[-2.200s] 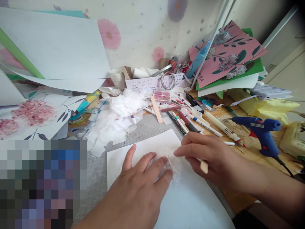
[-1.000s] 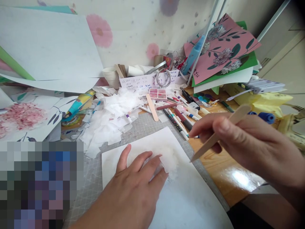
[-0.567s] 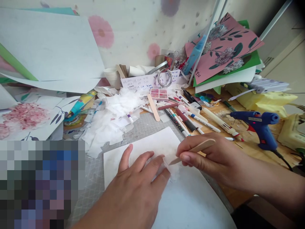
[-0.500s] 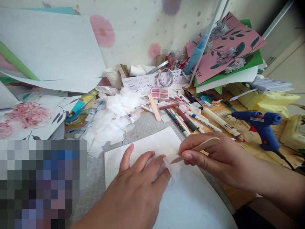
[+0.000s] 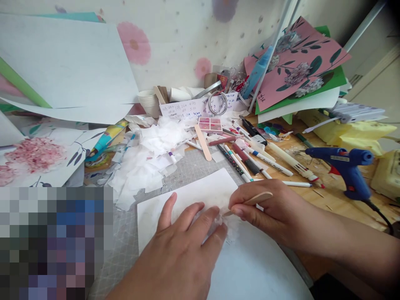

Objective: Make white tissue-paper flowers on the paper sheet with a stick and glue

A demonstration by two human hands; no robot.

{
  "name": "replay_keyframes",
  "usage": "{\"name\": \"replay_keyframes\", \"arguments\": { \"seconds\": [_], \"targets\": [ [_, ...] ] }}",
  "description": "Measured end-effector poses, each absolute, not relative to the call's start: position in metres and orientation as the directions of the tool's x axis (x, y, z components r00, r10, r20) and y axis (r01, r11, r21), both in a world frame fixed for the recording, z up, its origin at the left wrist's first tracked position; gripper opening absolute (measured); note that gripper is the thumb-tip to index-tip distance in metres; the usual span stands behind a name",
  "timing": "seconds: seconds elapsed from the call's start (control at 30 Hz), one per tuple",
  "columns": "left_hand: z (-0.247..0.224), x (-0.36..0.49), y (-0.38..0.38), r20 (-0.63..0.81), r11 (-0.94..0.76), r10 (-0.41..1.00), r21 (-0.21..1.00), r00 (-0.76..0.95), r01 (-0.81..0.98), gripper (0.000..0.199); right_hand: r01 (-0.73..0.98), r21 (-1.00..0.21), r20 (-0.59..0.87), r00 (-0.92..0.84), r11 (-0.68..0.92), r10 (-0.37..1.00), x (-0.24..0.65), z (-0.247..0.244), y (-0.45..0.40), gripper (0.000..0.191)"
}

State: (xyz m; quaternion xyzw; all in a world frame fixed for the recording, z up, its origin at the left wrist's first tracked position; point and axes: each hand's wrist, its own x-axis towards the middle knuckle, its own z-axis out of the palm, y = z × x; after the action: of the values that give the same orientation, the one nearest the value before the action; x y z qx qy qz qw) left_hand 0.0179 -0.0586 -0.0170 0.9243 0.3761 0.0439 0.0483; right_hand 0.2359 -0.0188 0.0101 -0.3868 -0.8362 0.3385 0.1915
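My left hand [image 5: 190, 235] lies with fingers spread on a sheet of white paper [image 5: 256, 266]. Between its thumb and index finger is a small crumpled bit of thin white tissue [image 5: 229, 231], partly hidden by the fingers. In my right hand [image 5: 268, 212] a wooden craft stick [image 5: 261, 197] is pinched between thumb and fingers. The stick's lower tip presses into the tissue beside my left fingertips. Beyond the sheet, a pile of torn white tissue pieces [image 5: 162, 135] rests on the grey cutting mat [image 5: 190, 166].
A second craft stick [image 5: 203, 143] and several markers [image 5: 242, 160] lie behind the sheet. On the right stands a blue hot glue gun [image 5: 346, 164] with its cord. Paper cups [image 5: 148, 103] and a pink palette box [image 5: 211, 124] are at the back. Flower pictures [image 5: 37, 156] stand left.
My right hand has moved slightly left and down, bringing the stick's tip into the tissue, which is now pressed down and crumpled. My left hand has barely shifted.
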Motion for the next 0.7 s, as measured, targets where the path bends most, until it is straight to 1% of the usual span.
{"name": "replay_keyframes", "arguments": {
  "seconds": [0.17, 0.4, 0.47, 0.57, 0.63, 0.7],
  "targets": [
    [-0.015, 0.018, -0.063, 0.053, -0.714, 0.699, 0.114, 0.714, 0.691, 0.035, 0.523, -0.687, 0.068, -0.645, 0.505, 0.761, 0.233, 0.010, -0.022, 0.024],
    [-0.018, 0.018, -0.063, 0.059, -0.721, 0.692, 0.111, 0.720, 0.684, 0.042, 0.590, -0.509, 0.129, -0.668, 0.627, 0.733, 0.228, 0.007, -0.035, 0.028],
    [-0.017, 0.017, -0.062, 0.064, -0.724, 0.689, 0.111, 0.722, 0.681, 0.044, 0.593, -0.491, 0.145, -0.667, 0.638, 0.731, 0.227, 0.006, -0.036, 0.028],
    [-0.012, 0.017, -0.062, 0.089, -0.721, 0.692, 0.131, 0.716, 0.681, 0.043, 0.596, -0.553, 0.135, -0.625, 0.582, 0.768, 0.226, 0.004, -0.032, 0.027],
    [-0.006, 0.018, -0.062, 0.105, -0.708, 0.705, 0.170, 0.701, 0.686, 0.041, 0.578, -0.631, 0.115, -0.590, 0.518, 0.799, 0.228, 0.002, -0.028, 0.025],
    [0.000, 0.018, -0.062, 0.123, -0.690, 0.721, 0.225, 0.682, 0.688, 0.037, 0.535, -0.715, 0.100, -0.558, 0.449, 0.824, 0.231, 0.000, -0.023, 0.028]
  ]
}}
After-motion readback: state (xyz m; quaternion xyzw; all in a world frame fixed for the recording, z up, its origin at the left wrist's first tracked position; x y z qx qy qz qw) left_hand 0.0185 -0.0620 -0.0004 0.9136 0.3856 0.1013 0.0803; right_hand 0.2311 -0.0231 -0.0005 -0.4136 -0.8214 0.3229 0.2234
